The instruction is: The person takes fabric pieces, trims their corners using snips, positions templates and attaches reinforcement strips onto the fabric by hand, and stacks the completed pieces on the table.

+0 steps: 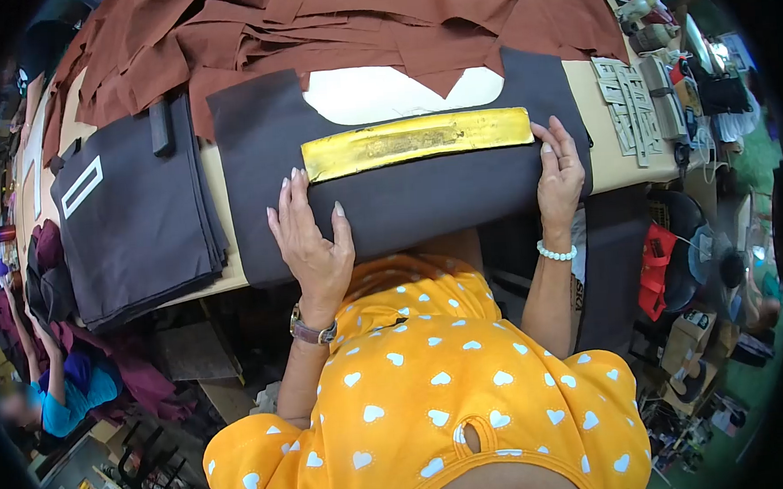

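Observation:
A long, slightly curved yellow strip (417, 142), worn dark along its middle, lies on a dark cloth panel (389, 196) at the table's front edge. My left hand (314, 248) rests on the cloth with its fingers apart, the fingertips near the strip's left end. At the strip's right end is my right hand (560, 174), its fingers spread and a fingertip at the strip's corner. A white piece (401, 93) shows in the panel's curved cut-out behind the strip.
Rust-brown cloth pieces (327, 35) cover the back. A dark cloth stack (137, 213) with a white rectangular frame (83, 186) and a dark block (162, 128) lies left. Flat slotted templates (628, 108) lie right. A co-worker (72, 394) is at the far left.

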Demonstrator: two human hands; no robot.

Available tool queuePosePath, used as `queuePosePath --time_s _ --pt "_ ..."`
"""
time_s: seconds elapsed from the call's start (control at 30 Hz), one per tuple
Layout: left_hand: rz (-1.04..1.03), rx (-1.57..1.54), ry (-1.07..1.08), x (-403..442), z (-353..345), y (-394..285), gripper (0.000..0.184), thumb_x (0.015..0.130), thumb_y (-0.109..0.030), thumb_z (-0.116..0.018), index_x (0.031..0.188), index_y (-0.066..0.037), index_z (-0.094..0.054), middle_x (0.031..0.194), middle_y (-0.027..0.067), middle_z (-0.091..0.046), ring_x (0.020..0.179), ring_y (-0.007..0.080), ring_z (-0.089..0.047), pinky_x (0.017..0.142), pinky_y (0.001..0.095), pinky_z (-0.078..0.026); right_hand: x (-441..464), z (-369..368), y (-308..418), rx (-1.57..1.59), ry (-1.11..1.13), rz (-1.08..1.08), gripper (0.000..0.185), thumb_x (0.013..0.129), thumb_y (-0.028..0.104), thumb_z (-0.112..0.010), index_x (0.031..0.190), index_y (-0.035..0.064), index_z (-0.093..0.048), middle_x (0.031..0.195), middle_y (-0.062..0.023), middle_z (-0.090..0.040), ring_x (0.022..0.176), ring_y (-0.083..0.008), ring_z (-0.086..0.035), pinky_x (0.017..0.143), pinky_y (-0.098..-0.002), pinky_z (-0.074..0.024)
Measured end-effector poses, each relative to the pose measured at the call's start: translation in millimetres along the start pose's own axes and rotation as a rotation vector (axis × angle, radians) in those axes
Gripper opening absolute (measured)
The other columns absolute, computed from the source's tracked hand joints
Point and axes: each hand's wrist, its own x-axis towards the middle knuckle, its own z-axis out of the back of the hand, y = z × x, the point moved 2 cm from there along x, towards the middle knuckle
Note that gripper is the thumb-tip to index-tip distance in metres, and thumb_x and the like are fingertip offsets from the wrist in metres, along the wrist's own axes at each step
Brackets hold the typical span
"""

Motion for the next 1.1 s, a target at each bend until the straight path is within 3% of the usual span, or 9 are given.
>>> queuePosePath --time_s 0.67,0.83,0.93,1.1 --pt "0.005 0.035 -0.004 -0.3 -1.7 -1.2 0.053 0.082 -0.01 -0.056 0.132 -0.004 -0.04 0.134 0.012 -0.044 0.127 0.0285 -0.037 0.107 0.0477 -0.021 -0.2 -1.4 -1.6 -0.041 -0.037 0.027 0.034 0.089 0.001 -0.045 0.122 -0.0066 -0.048 0.104 -0.01 -0.066 0.099 -0.0171 -0.058 0.093 -0.029 -0.039" --pt "-0.013 0.048 -0.004 -0.2 -2.7 0.2 0.056 0.08 -0.012 -0.058 0.132 -0.001 -0.038 0.133 0.0134 -0.045 0.126 0.0325 -0.038 0.105 0.0521 -0.022 -0.6 -1.6 -0.8 -0.041 -0.046 0.029 0.034 0.088 0.001 -0.047 0.121 -0.0063 -0.049 0.102 -0.0096 -0.066 0.099 -0.0168 -0.058 0.093 -0.0291 -0.0387" --pt "-0.02 0.053 -0.01 0.0 -3.3 0.2 0.056 0.08 -0.012 -0.058 0.132 -0.001 -0.039 0.132 0.0133 -0.045 0.125 0.0326 -0.038 0.105 0.0521 -0.023 -0.6 -2.0 -0.4 -0.036 -0.057 0.019 0.034 0.085 0.001 -0.052 0.118 -0.0047 -0.053 0.102 -0.0092 -0.066 0.099 -0.0185 -0.058 0.093 -0.0299 -0.0392" --pt "-0.029 0.072 -0.012 0.4 -3.2 -1.5 0.049 0.081 -0.012 -0.057 0.128 -0.005 -0.046 0.13 0.0122 -0.048 0.124 0.0326 -0.039 0.104 0.0523 -0.023 -2.2 -2.5 -4.6 -0.26 -0.053 0.196 0.024 0.08 0.005 -0.061 0.103 0.0051 -0.065 0.102 -0.0053 -0.067 0.104 -0.0239 -0.056 0.095 -0.0354 -0.038"
